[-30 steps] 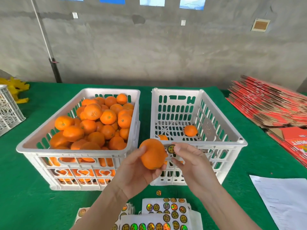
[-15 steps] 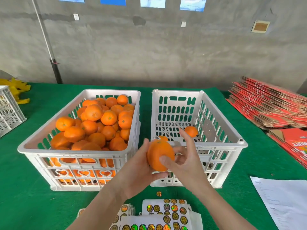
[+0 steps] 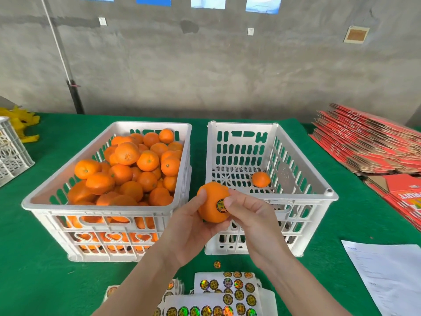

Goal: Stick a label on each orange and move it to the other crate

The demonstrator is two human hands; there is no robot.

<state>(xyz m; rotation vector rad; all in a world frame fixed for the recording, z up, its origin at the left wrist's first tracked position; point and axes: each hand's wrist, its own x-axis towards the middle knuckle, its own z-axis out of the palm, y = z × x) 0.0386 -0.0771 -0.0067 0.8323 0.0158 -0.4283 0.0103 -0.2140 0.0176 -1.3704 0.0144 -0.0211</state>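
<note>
My left hand (image 3: 185, 231) cups an orange (image 3: 210, 201) from below, in front of the gap between the two crates. A round gold label (image 3: 220, 205) sits on the side of the fruit facing me. My right hand (image 3: 250, 215) has its thumb tip pressed on the label's right edge, fingers curled behind the fruit. The left white crate (image 3: 102, 206) is piled with several oranges (image 3: 127, 169). The right white crate (image 3: 303, 197) holds one visible orange (image 3: 260, 179). Sheets of holographic labels (image 3: 227, 290) lie at the near edge.
One loose label (image 3: 217, 264) lies on the green table cloth (image 3: 41, 281). A white paper sheet (image 3: 389, 274) lies at the right. Stacked red flat cartons (image 3: 373, 144) fill the far right. Another white crate (image 3: 11, 151) and yellow items (image 3: 22, 124) sit at the far left.
The label went from my right fingertips onto the orange. My right hand wrapped round the fruit, then drew back until its thumb presses the label, which now shows.
</note>
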